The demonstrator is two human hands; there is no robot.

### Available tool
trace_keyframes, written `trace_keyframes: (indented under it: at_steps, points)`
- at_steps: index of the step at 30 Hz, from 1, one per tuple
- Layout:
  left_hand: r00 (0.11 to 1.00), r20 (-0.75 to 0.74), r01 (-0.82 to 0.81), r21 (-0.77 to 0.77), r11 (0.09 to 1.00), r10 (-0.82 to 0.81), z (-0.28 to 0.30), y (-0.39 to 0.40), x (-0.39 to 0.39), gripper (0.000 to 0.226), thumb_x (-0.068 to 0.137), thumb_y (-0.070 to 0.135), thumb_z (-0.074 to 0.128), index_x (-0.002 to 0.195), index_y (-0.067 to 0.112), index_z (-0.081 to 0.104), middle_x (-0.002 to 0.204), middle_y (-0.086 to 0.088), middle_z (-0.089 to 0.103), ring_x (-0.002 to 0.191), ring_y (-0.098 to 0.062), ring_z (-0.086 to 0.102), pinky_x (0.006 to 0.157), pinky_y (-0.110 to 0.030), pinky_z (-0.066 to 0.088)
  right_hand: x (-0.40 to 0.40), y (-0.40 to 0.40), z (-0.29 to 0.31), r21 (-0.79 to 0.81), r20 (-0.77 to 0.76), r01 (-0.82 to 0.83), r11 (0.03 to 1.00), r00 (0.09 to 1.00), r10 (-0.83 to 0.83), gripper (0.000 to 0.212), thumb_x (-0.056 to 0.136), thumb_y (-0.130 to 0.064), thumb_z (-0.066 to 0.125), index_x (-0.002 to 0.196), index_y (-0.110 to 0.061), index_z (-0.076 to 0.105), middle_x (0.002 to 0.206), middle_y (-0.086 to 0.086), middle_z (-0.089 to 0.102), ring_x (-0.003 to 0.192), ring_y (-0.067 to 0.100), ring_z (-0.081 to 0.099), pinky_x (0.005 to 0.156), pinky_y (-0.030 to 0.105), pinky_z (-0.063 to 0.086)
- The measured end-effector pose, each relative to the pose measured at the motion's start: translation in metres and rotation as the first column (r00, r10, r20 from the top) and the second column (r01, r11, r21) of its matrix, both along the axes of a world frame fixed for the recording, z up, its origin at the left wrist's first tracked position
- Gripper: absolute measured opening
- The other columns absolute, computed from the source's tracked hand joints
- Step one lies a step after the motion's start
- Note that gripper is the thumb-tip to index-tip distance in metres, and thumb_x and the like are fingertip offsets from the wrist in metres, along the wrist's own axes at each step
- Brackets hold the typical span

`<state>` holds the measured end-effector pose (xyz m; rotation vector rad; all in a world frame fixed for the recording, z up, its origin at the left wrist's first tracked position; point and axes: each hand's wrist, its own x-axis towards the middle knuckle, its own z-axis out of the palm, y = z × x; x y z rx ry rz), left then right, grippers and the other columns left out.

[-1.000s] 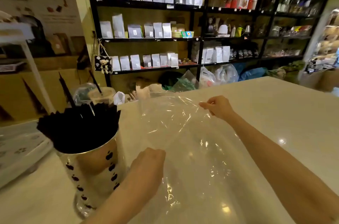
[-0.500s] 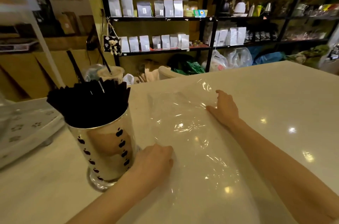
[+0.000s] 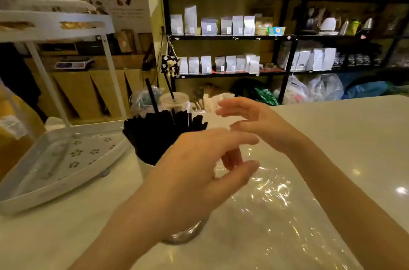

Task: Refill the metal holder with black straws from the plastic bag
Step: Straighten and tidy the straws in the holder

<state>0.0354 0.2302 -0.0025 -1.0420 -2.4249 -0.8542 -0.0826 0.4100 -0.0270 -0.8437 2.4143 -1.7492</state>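
Note:
A dense bundle of black straws (image 3: 158,135) fills the metal holder (image 3: 184,235), which stands on the white counter left of centre. My left hand (image 3: 199,172) hovers in front of the holder with fingers spread, covering most of its wall. My right hand (image 3: 259,123) floats just beyond it, open, palm facing left. The clear plastic bag (image 3: 278,210) lies flat on the counter below both hands, and neither hand touches it. I see no straws inside the bag.
A white two-tier rack (image 3: 64,159) stands on the counter at the left. Behind the holder are two lidded plastic cups (image 3: 174,101) with straws. Black shelves (image 3: 232,37) with pouches line the back wall. The counter (image 3: 354,137) stretches out to the right.
Both hands have let go of the plastic bag and lifted off the counter, fingers now spread. The bag now lies flat. The camera view has shifted left and closer to the holder.

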Motion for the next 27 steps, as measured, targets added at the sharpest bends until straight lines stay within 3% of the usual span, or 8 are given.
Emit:
trace_keyframes:
  at_steps: [5,8,11,13,16,20,22,27]
  points:
    - [0.892,-0.324,-0.226,0.283,0.932,0.315,0.023,-0.061,-0.019,0.040,0.080,0.038,0.055,0.119,0.029,0.049,0.114,0.010,0.051,0.108,0.000,0.047,0.089,-0.012,0.043,0.008,-0.040,0.005,-0.081,0.103,-0.276,0.958,0.953,0.283,0.072,0.068,-0.013,0.068,0.127,-0.042,0.038,0.132,-0.019,0.050,0.123,0.000,0.046,0.101,0.025,0.043]
    - [0.925,-0.075,-0.329,0.333,0.884,0.373,0.018,-0.078,-0.041,0.061,0.078,0.045,0.053,0.134,0.036,0.032,0.135,0.020,0.034,0.125,0.007,0.029,0.095,-0.003,0.025,0.007,-0.059,-0.004,-0.079,0.135,-0.275,0.958,0.949,0.284,0.089,0.057,-0.033,0.083,0.127,-0.050,0.031,0.124,-0.034,0.048,0.120,-0.006,0.048,0.098,0.024,0.044]
    - [0.957,0.126,-0.290,0.364,0.885,0.262,0.007,-0.082,-0.056,0.066,0.078,0.048,0.047,0.139,0.038,0.023,0.138,0.034,0.025,0.123,0.023,0.022,0.090,0.003,0.021,0.006,-0.070,-0.013,-0.168,0.180,-0.276,0.946,0.935,0.305,0.103,0.044,-0.036,0.088,0.130,-0.046,0.033,0.115,-0.028,0.060,0.109,0.001,0.059,0.081,0.017,0.051]
    - [0.970,0.118,-0.239,0.354,0.904,0.211,0.003,-0.082,-0.061,0.060,0.081,0.047,0.046,0.138,0.039,0.028,0.137,0.036,0.028,0.121,0.027,0.024,0.091,0.005,0.024,0.007,-0.076,-0.013,-0.185,0.179,-0.278,0.943,0.934,0.310,0.089,0.053,-0.025,0.082,0.129,-0.042,0.038,0.120,-0.016,0.061,0.111,0.006,0.060,0.084,0.020,0.052]
    - [0.975,0.122,-0.219,0.343,0.913,0.187,0.002,-0.084,-0.063,0.049,0.083,0.050,0.044,0.130,0.036,0.044,0.135,0.027,0.043,0.127,0.014,0.032,0.099,-0.011,0.030,0.010,-0.082,-0.009,-0.117,0.115,-0.326,0.938,0.934,0.339,0.065,0.070,-0.015,0.072,0.128,-0.030,0.047,0.125,-0.004,0.061,0.117,0.016,0.056,0.098,0.032,0.047]
    - [0.969,0.225,-0.150,0.207,0.967,0.103,0.003,-0.087,-0.058,0.029,0.084,0.049,0.042,0.101,0.043,0.064,0.098,0.044,0.057,0.110,0.024,0.043,0.092,-0.022,0.045,0.013,-0.083,-0.003,-0.071,0.112,-0.340,0.938,0.931,0.347,0.045,0.071,-0.023,0.071,0.113,-0.033,0.060,0.107,-0.009,0.069,0.107,0.013,0.062,0.086,0.023,0.051]
    - [0.959,0.271,-0.119,0.122,0.985,0.082,0.004,-0.091,-0.056,0.026,0.080,0.049,0.046,0.101,0.049,0.062,0.100,0.048,0.056,0.115,0.025,0.038,0.102,-0.023,0.036,0.011,-0.083,-0.003,-0.038,0.110,-0.324,0.945,0.939,0.327,0.046,0.073,-0.021,0.072,0.117,-0.028,0.058,0.111,-0.003,0.068,0.108,0.016,0.062,0.090,0.029,0.052]
    - [0.924,0.381,-0.067,0.221,0.973,-0.023,0.010,-0.120,-0.054,0.076,0.054,0.067,0.066,0.125,0.053,0.041,0.135,0.029,0.045,0.127,0.008,0.038,0.102,-0.027,0.036,0.009,-0.084,-0.005,-0.043,0.121,-0.324,0.945,0.937,0.327,0.040,0.075,-0.020,0.068,0.112,-0.033,0.062,0.108,-0.006,0.070,0.107,0.014,0.063,0.089,0.027,0.051]
